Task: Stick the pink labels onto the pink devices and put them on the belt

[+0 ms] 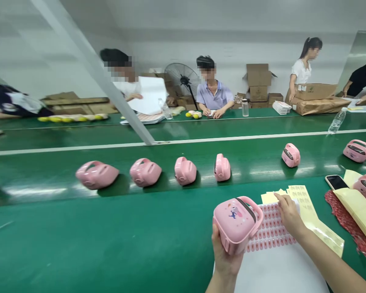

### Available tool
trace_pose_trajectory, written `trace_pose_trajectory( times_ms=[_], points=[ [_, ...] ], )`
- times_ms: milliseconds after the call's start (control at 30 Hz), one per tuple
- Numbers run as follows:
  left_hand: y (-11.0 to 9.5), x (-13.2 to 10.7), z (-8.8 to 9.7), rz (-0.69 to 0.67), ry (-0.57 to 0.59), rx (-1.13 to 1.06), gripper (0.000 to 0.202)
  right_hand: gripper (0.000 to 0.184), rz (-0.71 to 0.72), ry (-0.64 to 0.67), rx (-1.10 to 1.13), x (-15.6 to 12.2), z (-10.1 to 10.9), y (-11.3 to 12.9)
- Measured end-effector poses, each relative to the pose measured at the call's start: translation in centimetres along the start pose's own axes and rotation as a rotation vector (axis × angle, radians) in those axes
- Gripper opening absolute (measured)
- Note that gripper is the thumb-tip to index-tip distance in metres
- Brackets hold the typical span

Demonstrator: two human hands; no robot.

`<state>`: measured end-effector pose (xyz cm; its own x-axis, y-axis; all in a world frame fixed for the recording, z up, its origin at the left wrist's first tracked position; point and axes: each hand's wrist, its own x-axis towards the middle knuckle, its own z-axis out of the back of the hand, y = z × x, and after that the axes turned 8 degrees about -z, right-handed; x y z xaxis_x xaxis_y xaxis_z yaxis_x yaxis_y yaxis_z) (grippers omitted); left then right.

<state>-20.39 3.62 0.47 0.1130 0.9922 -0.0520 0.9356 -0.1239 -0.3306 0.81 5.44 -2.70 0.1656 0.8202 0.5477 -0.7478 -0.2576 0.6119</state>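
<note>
My left hand [224, 254] grips a pink box-shaped case [236, 221] with a handle and a small cartoon print, held above the green table. My right hand [288, 213] reaches onto a white sheet of small pink stickers [270, 234], fingertips pressed on its far edge. Whether a sticker is pinched between them is hidden. Yellow backing strips [305, 203] lie just beyond the sheet.
Several pink cases [185, 171] ride the green conveyor belt [79, 195] in a row. More pink cases [356, 150], a phone [336, 182] and a yellow envelope [358, 209] lie at right. Other people work across the line, beside cardboard boxes [315, 91], a fan [183, 79] and water bottles [336, 121].
</note>
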Motion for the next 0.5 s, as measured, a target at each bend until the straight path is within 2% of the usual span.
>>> trace_pose_trajectory(
  times_ms=[100, 200, 267, 333, 433, 500],
  points=[
    [0.1, -0.4, -1.1, -0.105, -0.053, 0.193, 0.053, 0.037, 0.003, -0.054, 0.066, 0.1, 0.5, 0.8],
    [0.0, -0.5, -2.5, -0.297, -0.019, 0.407, 0.081, 0.035, 0.035, -0.084, 0.097, 0.1, 1.1, 1.6],
    [-0.1, -0.6, -3.3, -0.36, 0.042, 0.542, 0.087, 0.034, 0.07, -0.076, 0.126, 0.1, 1.3, 2.1],
    [0.0, -0.8, -3.9, -0.369, 0.067, 0.622, 0.086, 0.03, 0.051, -0.067, 0.187, 0.3, 1.6, 2.7],
    [0.3, -1.1, -4.2, -0.413, 0.041, 0.634, 0.09, 0.025, -0.172, -0.082, 0.389, 1.2, 2.5, 4.9],
    [0.4, -1.4, -4.0, -0.433, 0.041, 0.648, 0.093, 0.028, -0.373, 0.007, 0.623, 2.2, 3.5, 7.1]
  ],
)
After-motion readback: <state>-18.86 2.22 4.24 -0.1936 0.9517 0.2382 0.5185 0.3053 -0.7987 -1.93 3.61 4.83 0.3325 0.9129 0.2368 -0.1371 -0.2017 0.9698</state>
